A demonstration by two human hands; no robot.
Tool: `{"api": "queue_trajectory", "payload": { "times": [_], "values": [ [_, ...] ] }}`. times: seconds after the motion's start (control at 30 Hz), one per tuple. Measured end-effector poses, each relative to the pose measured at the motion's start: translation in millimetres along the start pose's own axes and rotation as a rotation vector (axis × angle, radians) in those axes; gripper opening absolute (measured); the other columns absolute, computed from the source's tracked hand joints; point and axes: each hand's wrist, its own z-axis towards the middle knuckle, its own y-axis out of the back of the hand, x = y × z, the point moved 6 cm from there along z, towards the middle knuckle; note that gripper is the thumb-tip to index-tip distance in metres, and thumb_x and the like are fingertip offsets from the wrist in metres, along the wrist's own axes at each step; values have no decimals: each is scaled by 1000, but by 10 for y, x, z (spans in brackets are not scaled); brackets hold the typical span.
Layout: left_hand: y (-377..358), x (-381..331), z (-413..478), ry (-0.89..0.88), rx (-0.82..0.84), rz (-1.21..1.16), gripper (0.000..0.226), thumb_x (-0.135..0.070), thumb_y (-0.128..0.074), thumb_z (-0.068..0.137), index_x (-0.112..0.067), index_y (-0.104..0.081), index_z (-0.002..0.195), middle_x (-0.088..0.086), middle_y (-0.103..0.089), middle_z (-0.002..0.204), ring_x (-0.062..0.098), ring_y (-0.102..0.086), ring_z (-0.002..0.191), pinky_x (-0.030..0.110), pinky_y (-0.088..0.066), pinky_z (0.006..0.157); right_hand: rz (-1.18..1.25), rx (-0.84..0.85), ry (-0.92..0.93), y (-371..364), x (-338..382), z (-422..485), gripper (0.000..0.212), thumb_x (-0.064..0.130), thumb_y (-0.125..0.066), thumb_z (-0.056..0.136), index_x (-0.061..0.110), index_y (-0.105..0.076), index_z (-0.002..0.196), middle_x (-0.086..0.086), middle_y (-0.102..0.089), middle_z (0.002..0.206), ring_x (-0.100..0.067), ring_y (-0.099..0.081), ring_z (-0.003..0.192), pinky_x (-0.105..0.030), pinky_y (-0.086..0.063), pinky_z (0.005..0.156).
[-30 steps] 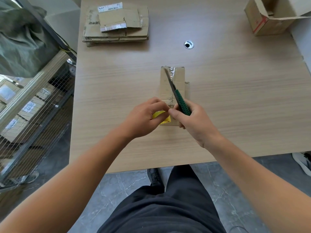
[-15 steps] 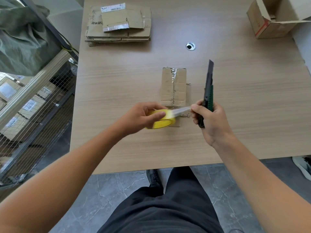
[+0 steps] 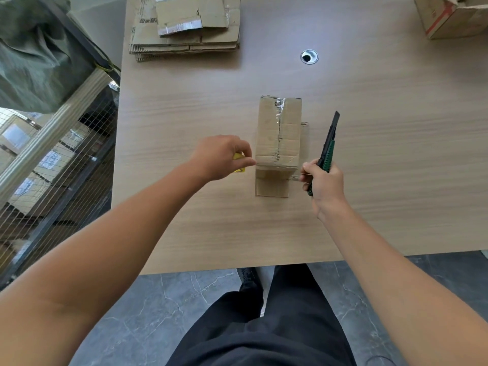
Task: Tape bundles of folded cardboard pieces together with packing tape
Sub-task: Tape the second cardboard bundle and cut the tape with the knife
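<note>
Fingers of left hand [image 3: 220,157] curl round tape roll [image 3: 239,156]; right hand [image 3: 324,182] grips knife [image 3: 328,145] beside bundle [image 3: 269,133].

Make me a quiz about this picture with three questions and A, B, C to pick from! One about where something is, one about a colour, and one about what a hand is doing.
1. Where is the tape roll?
A) on a chair
B) left of the cardboard bundle, in the left hand
C) on a shelf

2. What colour is the handle of the knife?
A) red
B) blue
C) green

3. What is the right hand doing?
A) gripping the knife
B) lying flat, holding nothing
C) waving high in the air

Answers:
1 B: the yellow roll peeks out of the left hand, just beside the bundle's left edge.
2 C: the ribbed grip above the fingers is green.
3 A: its fingers curl round the handle, with the blade pointing away from the person.
</note>
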Motion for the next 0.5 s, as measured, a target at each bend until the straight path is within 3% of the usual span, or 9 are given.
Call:
{"api": "queue_trajectory", "payload": {
  "times": [0.17, 0.23, 0.3, 0.4, 0.5],
  "values": [
    [-90, -44, -23, -119, -122, 21, 28, -50, -58, 97, -27, -73, 102, -5, -66, 97, 26, -64, 82, 34, -45, 66, 70, 91, -52, 1, -189, 68, 21, 6, -64, 96, 21, -55, 83, 8, -64, 64, -13, -62, 60, -26, -40, 50],
    [-87, -104, -17, -198, -159, 81, 32, -50, -57, 98, -23, -73, 103, -1, -68, 97, 34, -63, 73, 31, -38, 62, 2, 112, 51, -2, -204, 92, 14, 11, -62, 98, 21, -59, 89, 11, -65, 67, -13, -65, 68, -26, -43, 51],
    [-78, -162, -5, -225, -183, 114, 45, -63, -55, 92, -22, -74, 98, -1, -68, 92, 33, -61, 65, 30, -35, 59, -142, 146, 227, -7, -178, 101, 6, 22, -62, 99, 28, -63, 96, 14, -68, 74, -13, -67, 76, -25, -48, 52],
    [-77, -227, 28, -180, -262, 145, 54, -74, -64, 80, -20, -72, 82, -1, -67, 80, 30, -56, 57, 29, -31, 55, -211, 208, 397, 4, -160, 113, 9, 38, -64, 98, 45, -66, 104, 14, -71, 87, -15, -68, 78, -28, -54, 59],
    [-104, -272, 66, -109, -321, 168, 52, -72, -70, 78, -20, -70, 73, -1, -65, 75, 30, -55, 53, 28, -29, 54, -221, 264, 471, 33, -161, 163, 13, 55, -65, 93, 49, -64, 105, 12, -69, 87, -13, -66, 74, -32, -55, 62]
  ]
}}
